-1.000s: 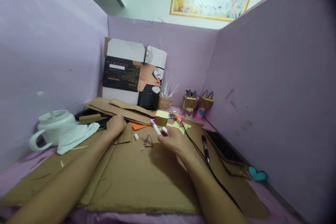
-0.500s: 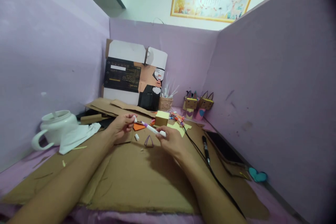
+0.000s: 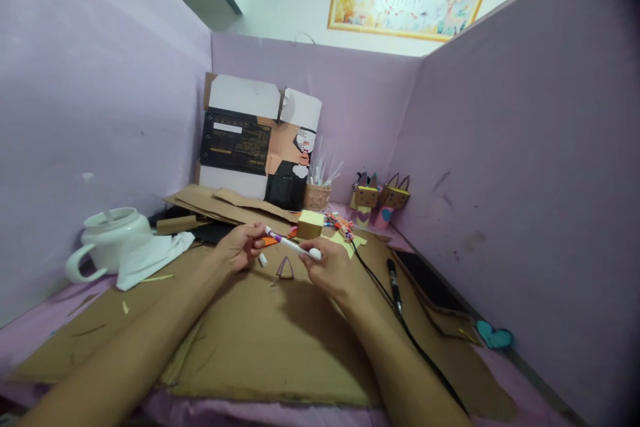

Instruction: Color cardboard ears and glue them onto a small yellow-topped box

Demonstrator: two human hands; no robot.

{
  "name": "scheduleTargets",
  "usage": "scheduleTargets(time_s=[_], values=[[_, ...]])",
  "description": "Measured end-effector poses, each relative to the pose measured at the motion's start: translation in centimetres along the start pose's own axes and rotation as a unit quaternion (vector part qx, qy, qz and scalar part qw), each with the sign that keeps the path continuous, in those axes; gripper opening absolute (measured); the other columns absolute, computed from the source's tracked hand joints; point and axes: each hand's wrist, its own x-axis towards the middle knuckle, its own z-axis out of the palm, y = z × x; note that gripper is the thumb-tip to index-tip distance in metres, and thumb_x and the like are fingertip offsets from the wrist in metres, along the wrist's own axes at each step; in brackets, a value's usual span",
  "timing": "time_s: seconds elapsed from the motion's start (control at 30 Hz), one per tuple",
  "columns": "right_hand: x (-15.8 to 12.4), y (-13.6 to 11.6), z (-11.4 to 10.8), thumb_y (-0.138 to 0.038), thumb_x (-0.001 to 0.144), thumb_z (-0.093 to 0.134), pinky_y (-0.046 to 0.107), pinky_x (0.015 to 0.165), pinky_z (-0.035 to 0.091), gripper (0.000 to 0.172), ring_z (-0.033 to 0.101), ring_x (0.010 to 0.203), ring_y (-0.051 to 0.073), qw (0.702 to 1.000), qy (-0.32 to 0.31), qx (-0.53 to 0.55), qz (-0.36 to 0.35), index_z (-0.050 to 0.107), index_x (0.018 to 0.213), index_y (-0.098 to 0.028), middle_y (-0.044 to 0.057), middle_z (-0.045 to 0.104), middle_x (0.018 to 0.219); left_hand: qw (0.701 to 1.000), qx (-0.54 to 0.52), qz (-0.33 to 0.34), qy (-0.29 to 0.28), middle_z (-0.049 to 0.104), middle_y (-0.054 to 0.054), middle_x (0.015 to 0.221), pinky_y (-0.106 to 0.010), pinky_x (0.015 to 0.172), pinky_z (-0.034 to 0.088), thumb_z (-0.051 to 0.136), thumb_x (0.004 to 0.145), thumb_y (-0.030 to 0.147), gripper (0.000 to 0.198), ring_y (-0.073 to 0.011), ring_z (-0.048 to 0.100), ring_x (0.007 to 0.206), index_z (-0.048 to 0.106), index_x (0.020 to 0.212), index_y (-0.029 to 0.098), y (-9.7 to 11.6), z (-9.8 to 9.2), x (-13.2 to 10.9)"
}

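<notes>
Head view: the marker (image 3: 291, 245) hangs slantwise between both hands, just above the cardboard sheet (image 3: 260, 340) on the tabletop. The left hand (image 3: 239, 248) pinches its purple end, fingers together on it. The right hand (image 3: 327, 270) has its fingers clamped round the white end. A small white cap (image 3: 263, 259) and a purple triangle (image 3: 285, 269) lie just below the fingers. The step looks like work on the marker's end; the next move calls for a firm barrel grip and a straight pull.

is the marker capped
Uncapped, it seems: the marker shows a bare purple end at the left hand; right hand holds its white end.
</notes>
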Motion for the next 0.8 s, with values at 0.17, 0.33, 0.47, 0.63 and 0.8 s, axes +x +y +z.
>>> scheduleTargets(time_s=[0.17, 0.33, 0.47, 0.63, 0.8], values=[[-0.1, 0.2, 0.1, -0.018, 0.072, 0.058, 0.026, 0.066, 0.045, 0.016, 0.062, 0.073, 0.018, 0.999, 0.025, 0.014, -0.027, 0.069, 0.085, -0.021, 0.005, 0.070, 0.082, 0.999, 0.039, 0.008, 0.013, 0.049, 0.003, 0.054, -0.010, 0.029, 0.024, 0.055, 0.076, 0.012, 0.012, -0.0019, 0.034, 0.036, 0.049, 0.066, 0.012, -0.4, 0.7, -0.4], [-0.2, 0.2, 0.2, -0.014, 0.075, 0.053, 0.026, 0.071, 0.044, 0.023, 0.062, 0.078, 0.018, 0.998, 0.035, 0.027, -0.036, 0.067, 0.091, -0.019, 0.006, 0.069, 0.086, 0.995, 0.093, 0.029, 0.017, 0.052, 0.002, 0.053, -0.012, 0.029, 0.023, 0.058, 0.073, 0.016, 0.010, -0.0020, 0.036, 0.035, 0.052, 0.066, 0.012, -1.1, 0.7, -0.1], [0.1, 0.1, 0.1, -0.019, 0.078, 0.049, 0.026, 0.067, 0.042, 0.020, 0.058, 0.071, 0.017, 0.999, 0.003, 0.051, 0.019, 0.067, 0.086, -0.019, 0.005, 0.068, 0.078, 0.991, 0.129, 0.040, 0.011, 0.049, 0.004, 0.047, -0.013, 0.029, 0.016, 0.060, 0.070, 0.019, 0.012, -0.0013, 0.031, 0.032, 0.055, 0.064, 0.011, -1.5, 0.9, -0.2], [0.6, 0.4, 0.2, -0.032, 0.079, 0.042, 0.021, 0.045, 0.029, 0.031, 0.040, 0.045, 0.011, 0.986, -0.024, 0.103, 0.129, 0.052, 0.052, -0.018, -0.003, 0.044, 0.046, 0.977, 0.175, 0.125, 0.007, 0.046, 0.006, 0.044, -0.015, 0.030, 0.016, 0.060, 0.069, 0.032, 0.020, -0.0015, 0.028, 0.031, 0.057, 0.066, 0.013, -2.2, 1.5, -0.7], [0.6, 0.6, 0.8, -0.032, 0.078, 0.038, 0.021, 0.042, 0.028, 0.029, 0.033, 0.039, 0.009, 0.977, -0.021, 0.128, 0.171, 0.047, 0.054, -0.019, -0.005, 0.037, 0.044, 0.958, 0.228, 0.171, 0.014, 0.045, 0.006, 0.043, -0.018, 0.032, 0.017, 0.056, 0.069, 0.035, 0.021, -0.0029, 0.029, 0.031, 0.058, 0.066, 0.013, -2.6, 2.1, -0.9]])
